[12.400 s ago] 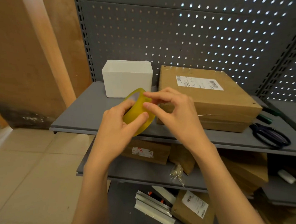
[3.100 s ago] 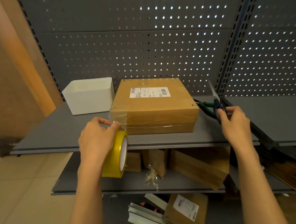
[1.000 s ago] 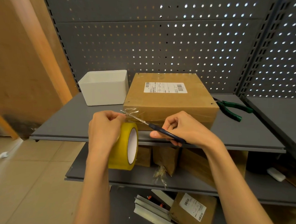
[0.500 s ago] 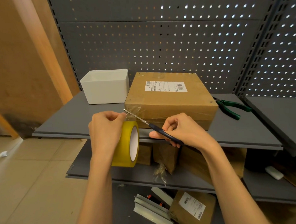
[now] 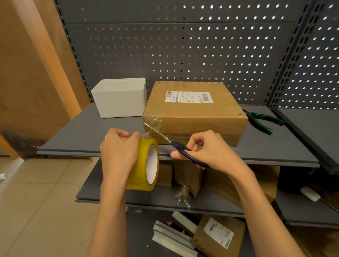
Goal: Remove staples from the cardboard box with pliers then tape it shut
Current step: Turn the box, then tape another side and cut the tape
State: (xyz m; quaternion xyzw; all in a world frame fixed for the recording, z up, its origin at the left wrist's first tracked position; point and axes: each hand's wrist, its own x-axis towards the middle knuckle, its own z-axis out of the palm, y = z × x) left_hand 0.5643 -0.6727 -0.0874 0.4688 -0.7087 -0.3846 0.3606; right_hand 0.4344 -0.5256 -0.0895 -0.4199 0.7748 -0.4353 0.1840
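Cutting the tape strip free of the roll. The cardboard box (image 5: 195, 112) stands on the upper grey shelf (image 5: 78, 135), just beside a white bin (image 5: 119, 98), with clear tape already laid along its front face and wrapped round its front-left corner. The tape roll (image 5: 145, 164) is gripped by the left hand (image 5: 118, 151), fingers curled over its top edge, and is held on edge in front of the shelf lip, so that a short span of tape is stretched from roll to corner. The scissors (image 5: 173, 142) are held in the right hand (image 5: 206, 149), fingers and thumb curled through the dark handles; the blades are directed up and to the left, their tip at the stretched span near the box corner. How far apart the blades stand cannot be told. For a clean cut, the span is best kept taut by the left hand and the blades closed across it close to the box, so that only a short tail is left to be pressed down; a slack span is likely to fold and stick to the blades. Both forearms are extended forward, wrists level. The pliers (image 5: 260, 121) lie on the shelf to the right of the box.
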